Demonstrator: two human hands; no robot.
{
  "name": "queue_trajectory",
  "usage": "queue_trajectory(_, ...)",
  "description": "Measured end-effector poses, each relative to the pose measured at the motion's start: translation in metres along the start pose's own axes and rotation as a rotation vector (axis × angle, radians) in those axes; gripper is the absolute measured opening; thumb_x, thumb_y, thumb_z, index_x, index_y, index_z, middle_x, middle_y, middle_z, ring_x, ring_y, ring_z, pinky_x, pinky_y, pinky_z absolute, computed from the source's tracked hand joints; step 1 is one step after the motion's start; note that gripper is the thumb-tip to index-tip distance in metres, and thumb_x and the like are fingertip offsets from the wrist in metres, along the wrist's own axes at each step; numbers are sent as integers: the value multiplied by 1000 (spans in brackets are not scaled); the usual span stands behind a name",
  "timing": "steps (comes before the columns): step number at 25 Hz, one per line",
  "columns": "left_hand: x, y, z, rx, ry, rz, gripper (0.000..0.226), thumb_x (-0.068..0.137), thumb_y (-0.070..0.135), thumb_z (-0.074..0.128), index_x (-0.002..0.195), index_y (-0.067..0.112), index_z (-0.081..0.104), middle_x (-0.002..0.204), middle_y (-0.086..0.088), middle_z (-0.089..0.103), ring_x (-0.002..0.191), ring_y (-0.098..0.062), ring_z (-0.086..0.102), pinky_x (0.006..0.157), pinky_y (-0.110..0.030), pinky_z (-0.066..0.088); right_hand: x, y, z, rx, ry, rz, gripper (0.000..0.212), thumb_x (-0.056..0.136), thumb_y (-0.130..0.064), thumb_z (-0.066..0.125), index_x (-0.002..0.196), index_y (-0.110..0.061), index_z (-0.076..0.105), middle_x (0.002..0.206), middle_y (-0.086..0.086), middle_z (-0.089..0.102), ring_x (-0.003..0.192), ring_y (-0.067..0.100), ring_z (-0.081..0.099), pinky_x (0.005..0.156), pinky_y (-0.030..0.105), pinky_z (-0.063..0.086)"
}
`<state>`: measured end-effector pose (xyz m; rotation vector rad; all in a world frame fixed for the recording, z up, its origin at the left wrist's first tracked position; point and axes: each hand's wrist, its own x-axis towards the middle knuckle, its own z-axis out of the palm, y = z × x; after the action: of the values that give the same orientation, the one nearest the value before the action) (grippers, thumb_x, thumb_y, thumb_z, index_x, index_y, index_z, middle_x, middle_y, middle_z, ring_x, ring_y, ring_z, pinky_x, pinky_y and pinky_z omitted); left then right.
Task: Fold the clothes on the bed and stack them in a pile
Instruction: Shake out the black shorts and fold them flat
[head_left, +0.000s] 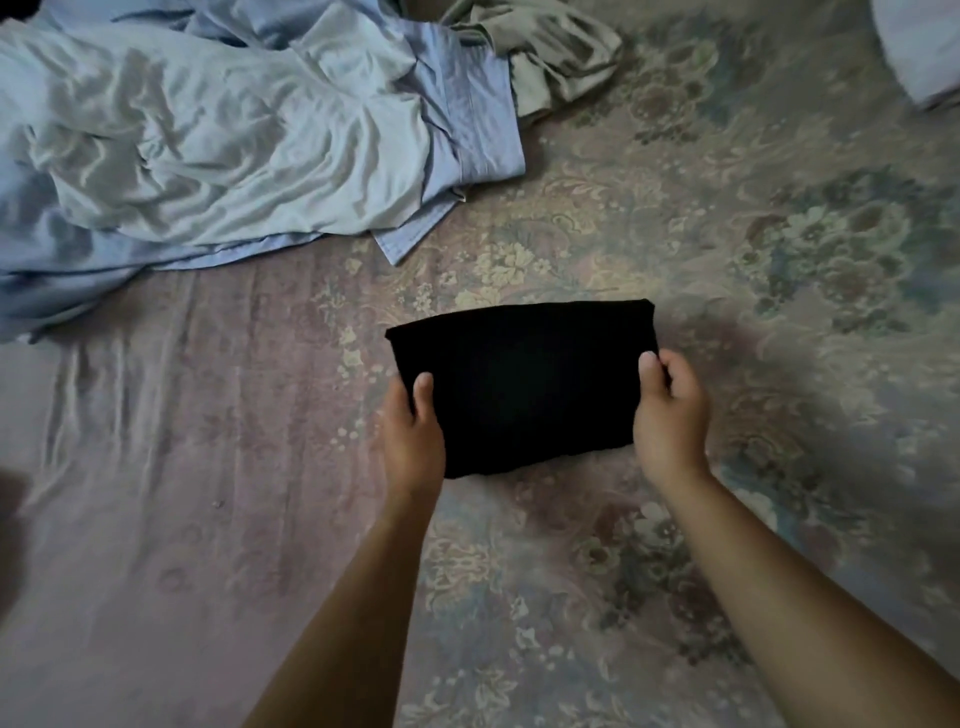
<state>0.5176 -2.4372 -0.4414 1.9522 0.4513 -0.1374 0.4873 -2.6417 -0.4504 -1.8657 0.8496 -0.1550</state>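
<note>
Far left, upper: heap of pale blue garments (208, 145), thin smooth cloth, heavily creased, unfolded; a striped blue shirt edge with a stitched hem sticks out at its right side. Just right of it, a crumpled grey-green garment (561, 62), soft, rumpled folds.

Centre: black folded garment (519, 389), matte, dense, no visible texture, folded to a rough rectangle with rounded upper edge. Held between both hands; cannot tell whether it touches the bed.

Left hand (413, 431) grips its left edge, thumb on top, fingers hidden beneath. Right hand (670, 410) grips the right edge, thumb on top, fingers curled round the side.

Bed sheet (727, 234): faded floral print, plainer and wrinkled at left.

Top right corner: white cloth (919, 47), partly out of frame.
</note>
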Motion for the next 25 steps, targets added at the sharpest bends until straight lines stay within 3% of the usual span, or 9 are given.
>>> queue_trajectory(3,12,-16,18,259,107,-122,40,101,40,32,102,8,56,75,2,53,68,-17,54,62,-27,35,13,15,16,-147,62,33,30,102,-25,38,82,-7,50,64,2,42,63,22,43,56,32,26)
queue_trajectory(6,9,-29,24,395,157,-143,42,101,40,31,101,6,54,67,0,44,56,-15,40,59,-27,26,18,30,23,-312,95,-39,33,102,-29,35,83,-8,51,69,9,48,65,33,49,56,35,30)
queue_trajectory(10,4,-16,24,554,156,-232,27,102,29,36,110,6,48,84,-16,60,66,-27,52,53,-32,32,17,25,20,-447,132,24,29,102,-26,36,104,-8,58,92,18,59,85,40,57,63,37,35)
queue_trajectory(11,4,-15,22,688,198,-179,25,101,21,40,121,8,45,100,-20,61,78,-32,58,64,-34,39,15,20,21,-510,208,-6,27,100,-22,39,116,-8,57,106,20,60,95,41,55,69,39,38)
queue_trajectory(13,5,-8,24,842,315,252,42,93,11,45,135,8,39,127,-19,56,108,-33,55,96,-41,35,3,4,27,-644,308,-350,38,95,-18,44,130,-7,52,127,22,53,112,39,45,88,46,37)
queue_trajectory(15,5,-7,38,845,126,752,47,93,16,39,139,8,40,141,-15,47,130,-28,41,113,-42,19,-4,3,40,-784,70,-780,46,94,-23,40,138,-11,48,142,17,44,131,35,33,105,48,26)
queue_trajectory(16,8,-11,46,887,-24,868,48,96,23,35,142,11,38,146,-12,42,136,-27,33,115,-44,16,-2,9,44,-849,-66,-872,48,95,-28,37,140,-14,45,147,13,40,137,33,28,109,49,21)
queue_trajectory(18,13,-28,54,1039,-218,884,51,100,39,26,147,20,28,152,-7,33,142,-26,23,115,-51,14,7,28,43,-1013,-190,-834,54,95,-41,29,145,-21,37,152,8,34,141,28,25,113,51,16)
queue_trajectory(25,31,-41,54,1139,-375,709,58,98,56,8,147,30,24,153,-5,31,141,-34,26,103,-70,22,29,47,43,-1099,-247,-733,64,92,-59,20,149,-31,14,157,10,20,144,27,12,112,59,4)
